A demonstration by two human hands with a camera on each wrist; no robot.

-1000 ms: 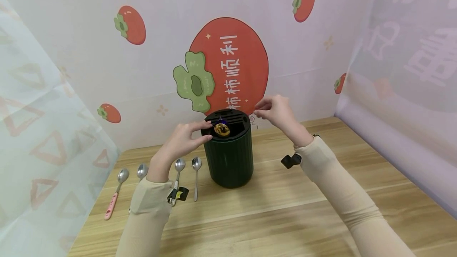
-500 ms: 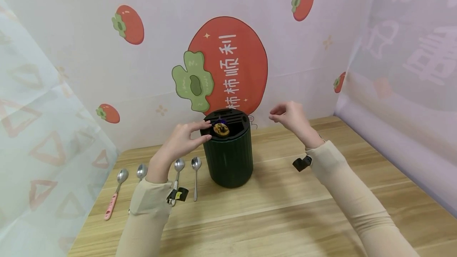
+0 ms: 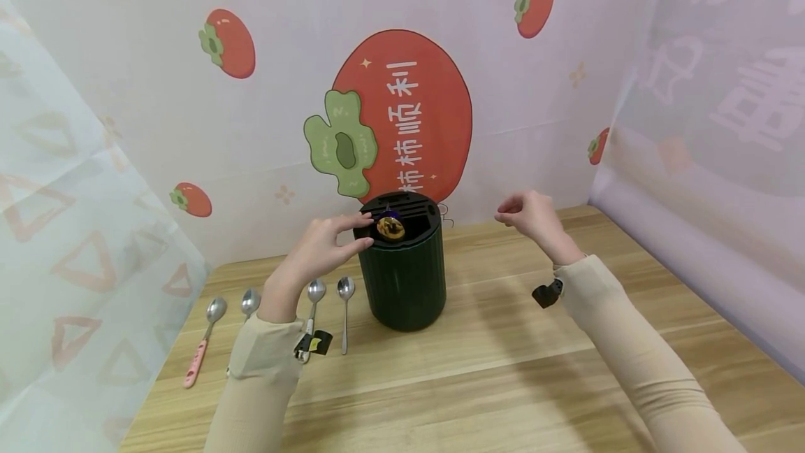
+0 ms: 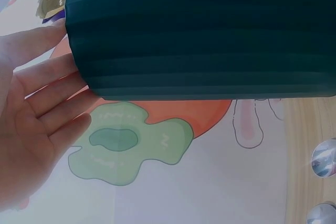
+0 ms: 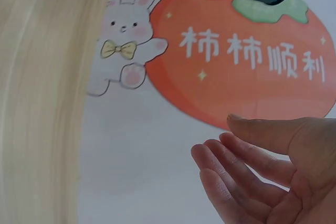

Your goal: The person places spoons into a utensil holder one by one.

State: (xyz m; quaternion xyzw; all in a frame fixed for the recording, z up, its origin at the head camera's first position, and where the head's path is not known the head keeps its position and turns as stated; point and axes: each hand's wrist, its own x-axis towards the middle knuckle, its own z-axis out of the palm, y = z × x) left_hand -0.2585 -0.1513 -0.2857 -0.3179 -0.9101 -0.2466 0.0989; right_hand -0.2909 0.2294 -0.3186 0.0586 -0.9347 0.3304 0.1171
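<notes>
Head view: relaxed left grip (image 3: 317, 247) touches the green canister (image 3: 405, 292), loose empty right grip (image 3: 534, 220) well apart

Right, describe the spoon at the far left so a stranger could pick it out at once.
Find the dark green container on the wooden table. Follow the row of spoons leftward from it to the last one. That spoon is the only one showing a pink handle.
</notes>
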